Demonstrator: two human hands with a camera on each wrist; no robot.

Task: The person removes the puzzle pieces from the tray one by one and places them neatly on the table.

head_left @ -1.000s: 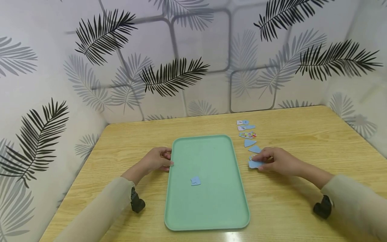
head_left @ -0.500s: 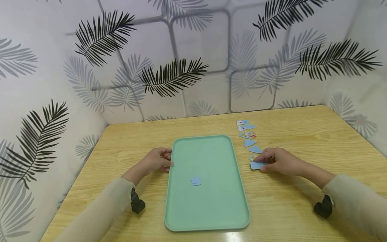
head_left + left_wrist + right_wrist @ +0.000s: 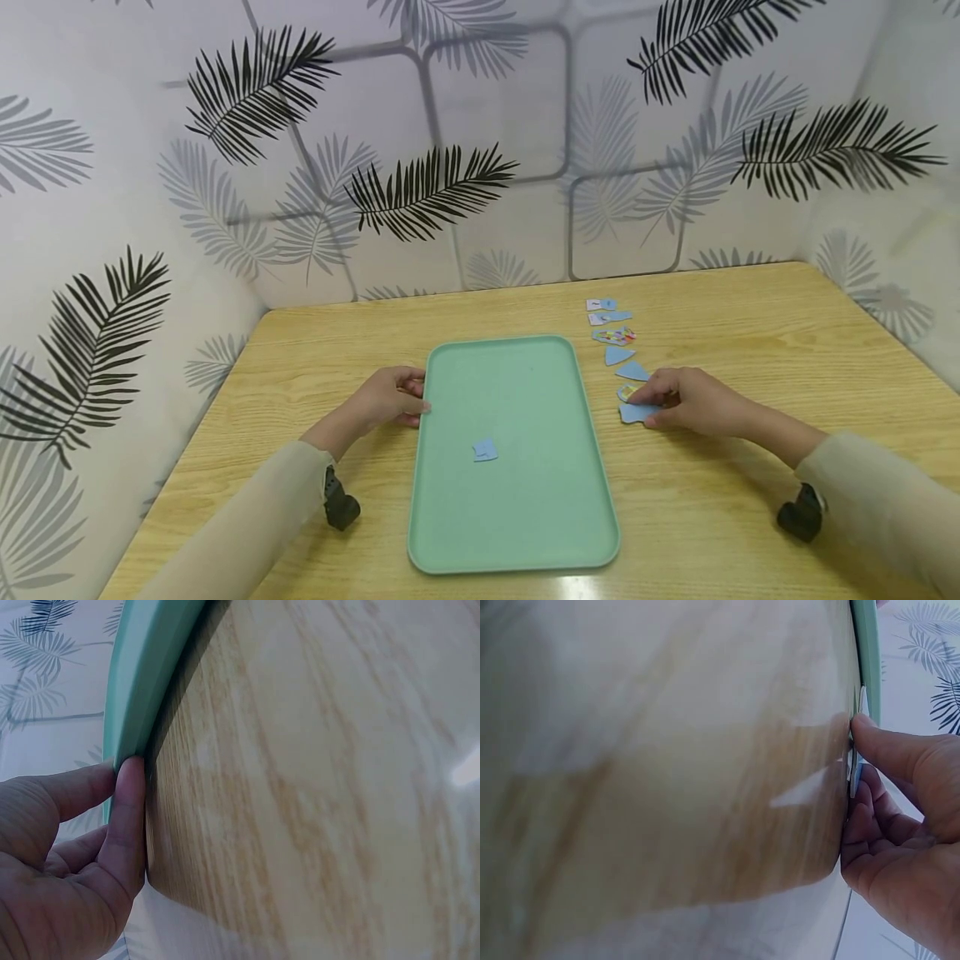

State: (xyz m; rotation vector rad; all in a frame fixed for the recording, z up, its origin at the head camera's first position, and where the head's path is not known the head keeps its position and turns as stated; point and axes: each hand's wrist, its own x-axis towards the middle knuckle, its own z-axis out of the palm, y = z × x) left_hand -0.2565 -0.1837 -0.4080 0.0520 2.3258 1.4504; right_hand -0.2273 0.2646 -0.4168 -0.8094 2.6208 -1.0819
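In the head view my left hand [image 3: 390,397] holds the left edge of a light green tray [image 3: 517,517]. The left wrist view has the thumb and fingers pinching the tray's rim [image 3: 142,690]. A small flat blue piece [image 3: 485,450] lies on the tray, left of its middle. To the right of the tray, my right hand [image 3: 693,402] pinches a flat blue piece [image 3: 636,413] with a wavy edge, low over the table. Part of that piece is hidden under the fingers. Just behind it lies a rounded blue and yellow piece [image 3: 626,392], partly covered by the fingertips.
Along the tray's right side, a column of flat pieces runs back over the wooden table [image 3: 750,333]. It includes blue wedges [image 3: 618,355], a multicoloured piece [image 3: 615,335] and two blue-and-white strips [image 3: 609,317]. A leaf-patterned wall [image 3: 510,233] stands behind the table.
My right hand has shifted the wavy-edged blue piece slightly toward me, and more of the rounded yellow and blue piece shows behind it. The left hand and the tray stay in place.
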